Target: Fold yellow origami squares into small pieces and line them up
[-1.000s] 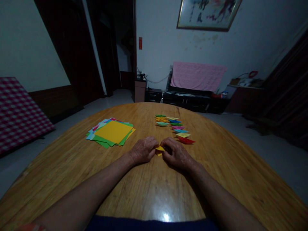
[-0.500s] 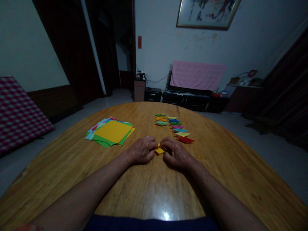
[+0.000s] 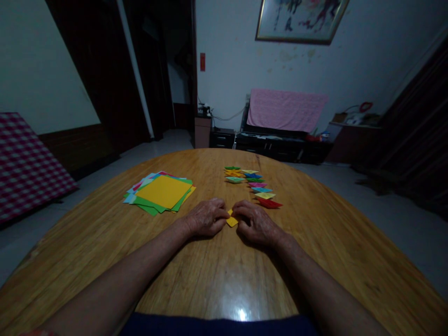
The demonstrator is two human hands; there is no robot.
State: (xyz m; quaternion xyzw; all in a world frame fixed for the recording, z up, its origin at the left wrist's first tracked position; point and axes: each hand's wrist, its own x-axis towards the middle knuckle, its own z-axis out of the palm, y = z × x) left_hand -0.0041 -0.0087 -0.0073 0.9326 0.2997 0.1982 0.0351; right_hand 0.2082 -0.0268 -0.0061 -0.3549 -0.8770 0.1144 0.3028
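Note:
A small folded piece of yellow paper [image 3: 231, 220] lies on the wooden table between my hands. My left hand [image 3: 209, 217] grips its left side with bent fingers. From the right, my right hand [image 3: 256, 221] is closed on the opposite side, thumb and fingers curled in. Both hands rest low against the tabletop, and the fingertips partly cover the paper. Beyond my right hand stand several folded paper boats in two columns, with a red boat [image 3: 269, 203] the nearest and a pale green boat [image 3: 234, 179] farther left.
A stack of square coloured sheets [image 3: 164, 191], yellow on top, lies to the left on the round wooden table [image 3: 203, 280]. Past the far table edge stands a black low cabinet [image 3: 269, 145] with a pink cloth [image 3: 287, 109] above it. A checked red-and-white cloth [image 3: 28, 163] is at far left.
The yellow paper now shows a flatter, diamond-like face between my fingers. My hands have shifted only slightly, and the boats and the sheet stack stay where they were.

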